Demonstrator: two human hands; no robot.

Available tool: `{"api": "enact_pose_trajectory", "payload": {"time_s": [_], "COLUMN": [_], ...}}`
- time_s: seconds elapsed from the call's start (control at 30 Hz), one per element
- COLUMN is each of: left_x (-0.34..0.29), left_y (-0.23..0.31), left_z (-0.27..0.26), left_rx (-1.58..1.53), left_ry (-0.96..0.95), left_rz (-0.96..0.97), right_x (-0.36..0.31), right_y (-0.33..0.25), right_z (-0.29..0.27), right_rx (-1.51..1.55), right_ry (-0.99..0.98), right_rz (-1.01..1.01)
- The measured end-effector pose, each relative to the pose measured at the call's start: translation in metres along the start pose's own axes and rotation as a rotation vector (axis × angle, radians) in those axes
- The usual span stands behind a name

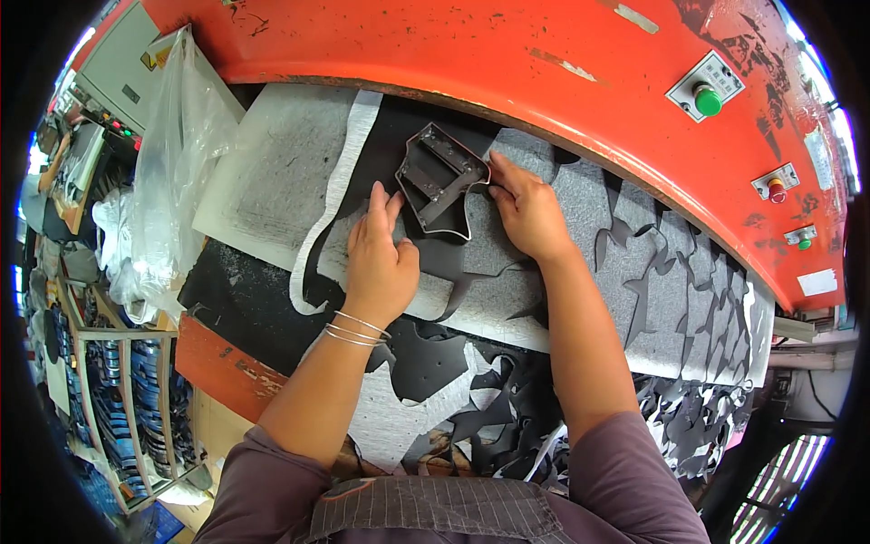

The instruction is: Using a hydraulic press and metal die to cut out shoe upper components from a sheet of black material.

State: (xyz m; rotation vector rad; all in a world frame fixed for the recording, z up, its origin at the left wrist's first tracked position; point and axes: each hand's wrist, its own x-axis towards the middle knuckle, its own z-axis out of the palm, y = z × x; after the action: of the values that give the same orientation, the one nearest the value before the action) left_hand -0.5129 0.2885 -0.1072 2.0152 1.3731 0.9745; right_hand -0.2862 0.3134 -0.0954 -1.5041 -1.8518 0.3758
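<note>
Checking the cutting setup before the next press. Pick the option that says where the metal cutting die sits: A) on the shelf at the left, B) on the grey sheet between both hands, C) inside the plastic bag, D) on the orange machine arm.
B: the metal cutting die lies on the grey sheet, with the left hand and right hand at its sides.

A dark metal cutting die (438,177), an irregular closed outline with cross-braces inside, lay flat on a grey felt sheet (589,263) already cut through with many shaped holes. The left hand (381,258) rested beside its lower-left edge; the right hand (526,213) apparently touched its right corner.
</note>
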Motion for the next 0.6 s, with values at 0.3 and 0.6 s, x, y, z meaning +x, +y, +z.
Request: {"api": "enact_pose_trajectory", "payload": {"time_s": [0.3, 0.6], "left_x": [0.005, -0.002], "left_y": [-0.004, 0.006], "left_z": [0.003, 0.004], "left_rx": [-0.002, 0.042], "left_ry": [0.000, 0.002], "left_rz": [0.024, -0.029], "right_x": [0.002, -0.007], "right_y": [0.001, -0.006], "right_z": [0.002, -0.005], "right_rx": [-0.064, -0.093], "right_ry": [0.050, 0.067], "right_rz": [-0.096, -0.123]}}
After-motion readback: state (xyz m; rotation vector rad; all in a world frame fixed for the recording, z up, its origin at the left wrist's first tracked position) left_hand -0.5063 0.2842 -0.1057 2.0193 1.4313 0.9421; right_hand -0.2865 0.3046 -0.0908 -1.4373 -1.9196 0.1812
